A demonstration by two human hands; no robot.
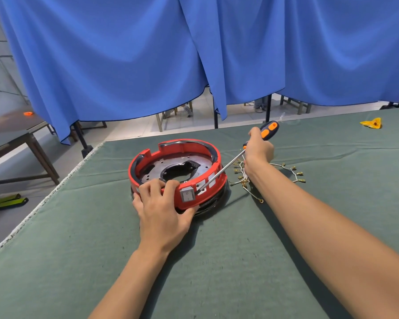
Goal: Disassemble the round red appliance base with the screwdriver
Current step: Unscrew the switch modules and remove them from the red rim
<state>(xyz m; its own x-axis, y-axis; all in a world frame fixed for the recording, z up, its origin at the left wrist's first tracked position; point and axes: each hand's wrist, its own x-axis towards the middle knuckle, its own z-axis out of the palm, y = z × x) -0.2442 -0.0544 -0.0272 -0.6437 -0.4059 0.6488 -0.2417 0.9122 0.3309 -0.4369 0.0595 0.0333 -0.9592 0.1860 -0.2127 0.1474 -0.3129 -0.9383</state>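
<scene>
While the left hand (164, 211) clamps the base (175, 173) on the desk (78, 226), the right hand (259, 149) wraps the screwdriver (230, 163), shaft slanting down-left from that grip, tip beside the switch (187, 195).

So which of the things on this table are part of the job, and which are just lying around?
In the job:
red appliance base, gripped at its near rim by the left hand
screwdriver, held by the right hand, tip beside the grey rocker switch

Lying about:
bundle of white wires with brass terminals
yellow scrap
green table cover
</scene>
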